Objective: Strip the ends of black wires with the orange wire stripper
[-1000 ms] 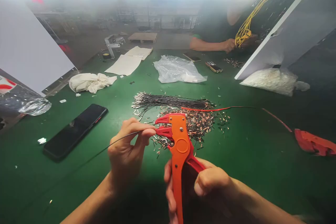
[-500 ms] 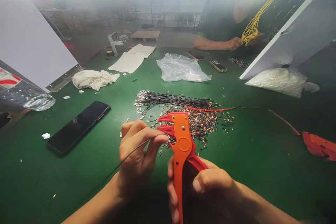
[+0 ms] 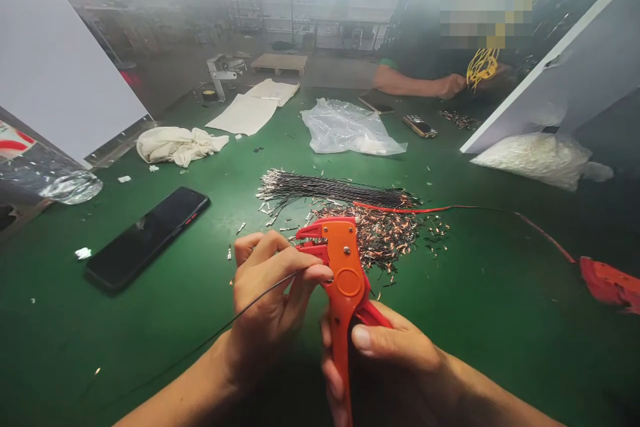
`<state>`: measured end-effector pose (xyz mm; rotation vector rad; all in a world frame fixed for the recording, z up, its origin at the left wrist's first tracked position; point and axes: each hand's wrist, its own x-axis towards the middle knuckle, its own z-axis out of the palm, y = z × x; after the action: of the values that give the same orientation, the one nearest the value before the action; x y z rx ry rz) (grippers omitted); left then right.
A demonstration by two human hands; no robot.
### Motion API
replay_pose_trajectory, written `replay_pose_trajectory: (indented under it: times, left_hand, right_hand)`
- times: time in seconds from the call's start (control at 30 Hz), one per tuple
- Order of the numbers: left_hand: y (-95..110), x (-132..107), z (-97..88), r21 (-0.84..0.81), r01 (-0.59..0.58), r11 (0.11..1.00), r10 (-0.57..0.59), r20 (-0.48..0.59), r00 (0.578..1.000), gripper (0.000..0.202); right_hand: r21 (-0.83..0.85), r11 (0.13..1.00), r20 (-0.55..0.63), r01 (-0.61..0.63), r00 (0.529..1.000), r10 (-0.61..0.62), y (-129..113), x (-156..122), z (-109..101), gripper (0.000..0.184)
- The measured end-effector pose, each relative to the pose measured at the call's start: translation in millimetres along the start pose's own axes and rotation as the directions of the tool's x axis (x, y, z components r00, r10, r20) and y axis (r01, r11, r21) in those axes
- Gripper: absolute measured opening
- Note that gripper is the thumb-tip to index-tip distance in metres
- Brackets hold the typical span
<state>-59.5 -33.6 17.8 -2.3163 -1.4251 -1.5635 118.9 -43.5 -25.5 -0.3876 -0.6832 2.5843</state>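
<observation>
My right hand is wrapped round the handles of an orange and red wire stripper, held upright with its red jaws pointing left. Between thumb and forefinger, my left hand pinches a thin dark wire against the stripper's side, just below the jaws. The wire's tip is hidden by the fingers and the tool; its tail runs down to the lower left. Behind the stripper lies a heap of short black and copper wire scraps. Beyond that is a bundle of black wires with metal terminals at the left end.
A black phone lies left, near a white cloth and a clear bottle. A plastic bag is at the back. A red strip runs right to a red object. Across the table, a person's hand holds yellow wires.
My left hand has moved slightly right, bringing the wire in closer to the stripper. My right thumb has shifted left, and the red handle sits nearer the orange one.
</observation>
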Motion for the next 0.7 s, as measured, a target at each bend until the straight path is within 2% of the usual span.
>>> replay_pose_trajectory:
  times: [0.23, 0.47, 0.53, 0.6, 0.7]
  left_hand:
    - [0, 1, 2.0, 0.010, 0.008, 1.000, -0.008, 0.009, 1.000, 0.010]
    - [-6, 0, 6.1, 0.048, 0.041, 0.998, -0.041, 0.008, 0.999, 0.011]
    - [-8, 1, 6.3, 0.028, 0.102, 0.994, -0.102, -0.002, 0.995, 0.015]
    - [-10, 1, 5.5, -0.014, 0.221, 0.975, -0.222, -0.025, 0.975, 0.018]
    - [-12, 3, 2.5, -0.106, 0.457, 0.883, -0.462, -0.033, 0.886, 0.027]
  right_hand:
    - [-0.069, 0.998, -0.177, 0.017, 0.984, -0.029, -3, 0, 8, 0.043]
    - [-0.120, 0.992, -0.311, -0.039, 0.950, 0.000, -9, 0, 15, 0.044]
    - [-0.086, 0.996, -0.297, -0.025, 0.955, -0.001, -11, 0, 15, 0.043]
    - [-0.062, 0.998, -0.269, 0.012, 0.963, -0.028, -12, 0, 14, 0.043]
    - [-0.068, 0.995, -0.238, 0.077, 0.967, -0.091, -12, 1, 11, 0.040]
